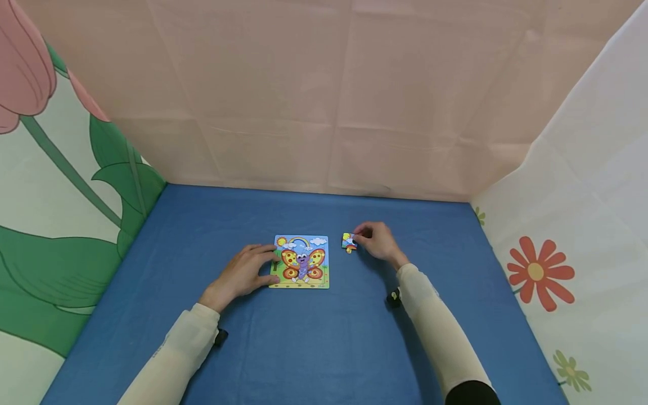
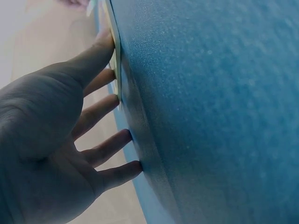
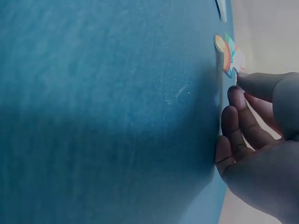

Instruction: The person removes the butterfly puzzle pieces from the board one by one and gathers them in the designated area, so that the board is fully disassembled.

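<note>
A square jigsaw puzzle [image 1: 316,281] with a cartoon butterfly, a rainbow and a sun lies flat on the blue cloth. My left hand [image 1: 245,270] rests at its left side, fingers spread and mostly straight, thumb and nearer fingertips on the edge. In the left wrist view the thin board [image 2: 117,60] shows edge-on, with the other fingertips of the left hand [image 2: 60,121] on the cloth. To the right of the puzzle, my right hand [image 1: 378,241] pinches a small colourful jigsaw piece [image 1: 348,242] between thumb and fingers. A rounded knob of that piece [image 3: 230,53] sticks out in the right wrist view.
Blue cloth [image 1: 304,349] covers the table. A plain beige sheet [image 1: 324,101] hangs behind it. Printed sheets stand at both sides, with a large tulip and leaves [image 1: 61,270] on the left and a red flower [image 1: 540,273] on the right.
</note>
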`<state>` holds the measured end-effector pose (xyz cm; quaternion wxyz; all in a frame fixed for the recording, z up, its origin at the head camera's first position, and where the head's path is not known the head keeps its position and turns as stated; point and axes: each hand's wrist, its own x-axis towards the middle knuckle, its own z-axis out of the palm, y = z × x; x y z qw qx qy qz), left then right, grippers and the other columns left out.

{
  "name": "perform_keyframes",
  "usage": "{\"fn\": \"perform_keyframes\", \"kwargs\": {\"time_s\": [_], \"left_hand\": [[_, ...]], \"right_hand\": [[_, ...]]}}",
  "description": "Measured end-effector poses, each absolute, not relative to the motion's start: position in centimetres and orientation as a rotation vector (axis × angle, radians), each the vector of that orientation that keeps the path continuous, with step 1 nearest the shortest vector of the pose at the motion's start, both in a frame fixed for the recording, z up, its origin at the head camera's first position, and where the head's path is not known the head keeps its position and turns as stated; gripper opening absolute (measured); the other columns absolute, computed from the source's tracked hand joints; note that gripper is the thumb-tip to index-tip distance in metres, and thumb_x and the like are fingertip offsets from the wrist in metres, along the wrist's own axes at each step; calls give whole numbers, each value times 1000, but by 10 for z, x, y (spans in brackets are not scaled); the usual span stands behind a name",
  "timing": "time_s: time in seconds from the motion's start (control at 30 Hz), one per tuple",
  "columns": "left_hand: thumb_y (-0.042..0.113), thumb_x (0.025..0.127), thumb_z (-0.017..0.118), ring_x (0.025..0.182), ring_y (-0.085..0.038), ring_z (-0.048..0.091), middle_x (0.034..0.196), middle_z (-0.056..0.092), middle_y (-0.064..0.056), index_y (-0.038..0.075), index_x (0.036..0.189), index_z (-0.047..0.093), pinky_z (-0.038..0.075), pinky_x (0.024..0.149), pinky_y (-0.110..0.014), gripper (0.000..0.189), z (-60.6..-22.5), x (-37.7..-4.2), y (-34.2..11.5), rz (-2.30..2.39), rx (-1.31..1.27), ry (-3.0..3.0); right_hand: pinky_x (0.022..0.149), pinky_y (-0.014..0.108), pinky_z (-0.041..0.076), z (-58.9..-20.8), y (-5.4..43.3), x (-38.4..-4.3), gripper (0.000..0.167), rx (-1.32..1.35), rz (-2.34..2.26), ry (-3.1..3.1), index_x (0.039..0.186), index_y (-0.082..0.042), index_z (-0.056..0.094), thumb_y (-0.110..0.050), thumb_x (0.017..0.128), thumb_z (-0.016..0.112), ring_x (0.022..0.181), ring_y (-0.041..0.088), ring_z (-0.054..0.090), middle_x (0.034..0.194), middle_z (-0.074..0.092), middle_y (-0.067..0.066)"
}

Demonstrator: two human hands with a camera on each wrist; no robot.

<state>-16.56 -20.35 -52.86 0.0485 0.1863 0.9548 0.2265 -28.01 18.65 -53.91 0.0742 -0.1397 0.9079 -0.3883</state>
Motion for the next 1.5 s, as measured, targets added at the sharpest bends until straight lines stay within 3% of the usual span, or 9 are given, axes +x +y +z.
{"fn": "perform_keyframes", "kwargs": {"time_s": [0.77,1.3,1.5], "left_hand": [[35,98,91,154,-53,54,167,62,-18,13,140,80,47,125,-73,49,-531,-167,-204,684,581,2922],[35,98,91,154,-53,54,167,62,-18,14,141,79,47,125,-73,50,-532,-166,-204,694,577,2922],[34,98,91,154,-53,55,166,62,-19,12,140,79,47,125,-73,49,-531,-165,-204,694,588,2920]], "right_hand": [[80,37,54,-547,179,-283,16,-407,-1071,2753,119,-10,84,-20,112,73,84,19,66,104,80,9],[75,34,56,-541,184,-278,20,-397,-1193,2762,125,-9,83,-20,112,73,86,21,69,111,82,13],[80,37,60,-533,171,-269,23,-514,-1225,2797,129,-5,82,-19,112,74,95,24,75,118,83,13]]}}
